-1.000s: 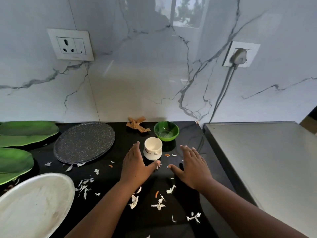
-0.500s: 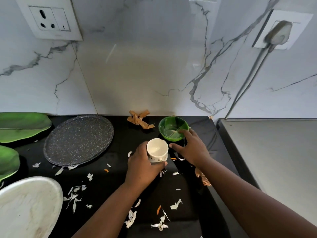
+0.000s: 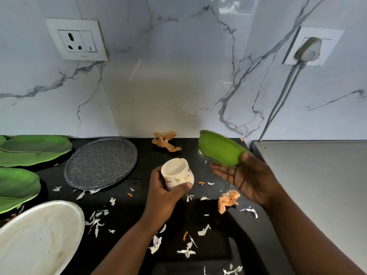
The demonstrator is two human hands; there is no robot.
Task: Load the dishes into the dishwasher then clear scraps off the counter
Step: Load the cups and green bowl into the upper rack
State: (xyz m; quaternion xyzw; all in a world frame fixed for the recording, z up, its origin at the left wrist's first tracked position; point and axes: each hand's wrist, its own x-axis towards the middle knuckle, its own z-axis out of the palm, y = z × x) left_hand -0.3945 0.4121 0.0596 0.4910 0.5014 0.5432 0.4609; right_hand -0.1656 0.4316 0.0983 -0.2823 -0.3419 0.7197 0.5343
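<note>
My left hand (image 3: 163, 195) grips a small white cup (image 3: 176, 173), lifted off the black counter (image 3: 139, 215) and tilted toward me. My right hand (image 3: 248, 179) holds a green bowl (image 3: 219, 150) by its rim, raised and tipped so that its outside faces me. White and orange scraps (image 3: 228, 201) lie scattered on the counter under and around both hands. A brown peel (image 3: 165, 143) lies at the back by the wall.
A speckled grey plate (image 3: 101, 162) lies left of the cup. Green leaf-shaped plates (image 3: 33, 149) and a white oval plate (image 3: 37, 239) fill the left side. A grey appliance top (image 3: 317, 185) adjoins the counter on the right. A plug and cable (image 3: 307, 50) hang on the marble wall.
Both hands have lifted their dishes off the counter: the left raised and tilted the cup, the right picked up the green bowl and tipped it. An orange scrap now shows beneath the right hand.
</note>
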